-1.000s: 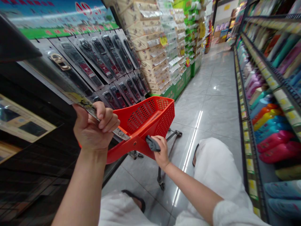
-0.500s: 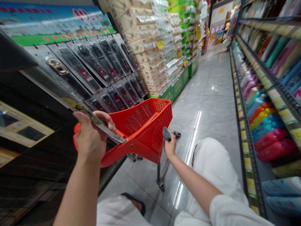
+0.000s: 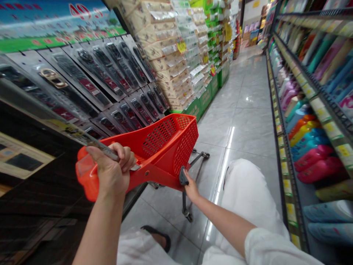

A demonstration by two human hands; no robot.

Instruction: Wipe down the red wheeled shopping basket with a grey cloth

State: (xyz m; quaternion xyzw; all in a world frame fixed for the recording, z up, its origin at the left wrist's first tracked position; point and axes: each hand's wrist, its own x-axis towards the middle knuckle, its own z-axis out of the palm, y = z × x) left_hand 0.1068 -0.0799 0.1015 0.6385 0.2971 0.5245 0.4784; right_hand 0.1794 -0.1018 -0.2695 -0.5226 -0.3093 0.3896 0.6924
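My left hand (image 3: 114, 165) is closed around the end of a long metal shelf edge (image 3: 79, 136) that slants down from the left. Just beyond and beneath that hand stands a red plastic shopping cart (image 3: 165, 156) with perforated sides and dark wheeled legs. Lower and to the right, my right hand (image 3: 191, 187) grips a small dark grey crumpled cloth (image 3: 183, 176) beside the cart's near end. Whether the cloth touches the cart I cannot tell. The fingers of that hand are partly hidden behind the cloth.
Packaged belts (image 3: 91, 66) hang on the left under a price sign (image 3: 60, 22). Stacked tissue packs (image 3: 165, 62) line the aisle behind the cart. A shelf of bottles (image 3: 311, 147) runs along the right. Grey tiled floor (image 3: 248, 125) stretches ahead; my white-trousered knee (image 3: 245, 191) juts in.
My left hand has slid right and down along the shelf edge, its fingers curling tighter. My right hand has lowered with the grey cloth towards the cart's lower end. The view has shifted slightly right.
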